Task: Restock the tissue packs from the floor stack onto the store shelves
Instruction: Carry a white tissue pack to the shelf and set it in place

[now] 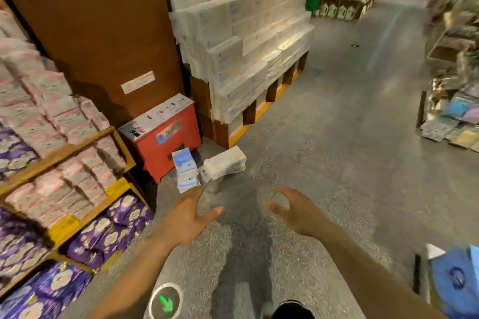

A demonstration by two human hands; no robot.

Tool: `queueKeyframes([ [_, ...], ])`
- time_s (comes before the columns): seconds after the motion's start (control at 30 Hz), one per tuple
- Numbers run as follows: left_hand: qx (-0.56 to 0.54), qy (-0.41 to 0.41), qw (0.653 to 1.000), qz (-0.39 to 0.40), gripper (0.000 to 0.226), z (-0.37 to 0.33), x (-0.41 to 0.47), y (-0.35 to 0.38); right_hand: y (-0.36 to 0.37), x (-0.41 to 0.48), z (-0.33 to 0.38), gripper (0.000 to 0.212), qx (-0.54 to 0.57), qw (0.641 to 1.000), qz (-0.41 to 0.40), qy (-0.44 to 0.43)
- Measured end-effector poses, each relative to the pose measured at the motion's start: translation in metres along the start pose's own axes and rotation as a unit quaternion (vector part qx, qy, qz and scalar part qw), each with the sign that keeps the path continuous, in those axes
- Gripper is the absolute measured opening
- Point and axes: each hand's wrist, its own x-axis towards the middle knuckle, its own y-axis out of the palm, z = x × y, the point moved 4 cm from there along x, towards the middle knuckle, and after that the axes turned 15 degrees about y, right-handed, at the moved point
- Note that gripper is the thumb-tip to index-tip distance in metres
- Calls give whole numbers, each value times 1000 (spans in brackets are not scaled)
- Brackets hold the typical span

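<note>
Both hands held out over grey floor (324,137), empty. Left hand (190,217) spread wide, fingers splayed; right hand (290,211) open, fingers curled loosely. Small floor stack of blue-and-white tissue packs (185,169) seen just beyond left hand, beside red box (166,142). White tissue pack (225,162) laid tilted next to stack. Wooden shelves (64,149) at left filled with pink and purple packs. Picture blurred.
</note>
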Motion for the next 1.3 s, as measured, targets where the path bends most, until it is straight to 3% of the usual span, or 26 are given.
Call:
queueKeyframes([
  [0.1, 1, -13, 1000, 11, 125, 39, 75, -6, -29, 82, 26, 86, -31, 999, -3, -8],
  [0.13, 5, -25, 1000, 15, 127, 54, 100, -6, -38, 113, 33, 77, -42, 999, -6, -15],
  [0.27, 19, -73, 997, 10, 84, 101, 201, -14, -75, 236, 66, 77, -91, 995, -5, -33],
  [0.33, -1, -94, 996, 4, 74, 118, 248, -22, -92, 288, 85, 82, -113, 993, 18, -33],
  [0.47, 1, -130, 991, 3, 78, 158, 332, -39, -126, 382, 129, 108, -163, 984, 39, -57],
  [0.57, -12, -157, 988, 4, 80, 194, 379, -49, -135, 455, 155, 81, -162, 984, 35, -59],
  [0.67, -39, -177, 983, 11, 93, 239, 426, -52, -129, 528, 175, 82, -148, 988, 26, -28],
  [0.73, -41, -192, 981, 14, 107, 284, 457, -42, -114, 579, 183, 101, -133, 991, 9, -14],
  [0.83, -1, -194, 981, 8, 111, 363, 500, -8, -75, 666, 185, 118, -137, 990, 4, -10],
  [0.97, 16, -217, 976, -27, 134, 474, 560, 54, -8, 784, 178, 79, -178, 984, 22, -18],
  [1.07, 6, -235, 971, -46, 125, 556, 600, 117, 46, 877, 156, 73, -194, 980, 25, -28],
  [1.17, 11, -239, 969, -53, 102, 644, 634, 194, 103, 970, 123, 77, -200, 979, 28, -28],
  [1.3, -7, -273, 960, -54, 94, 757, 659, 295, 178, 1083, 74, 79, -199, 980, 32, -12],
])
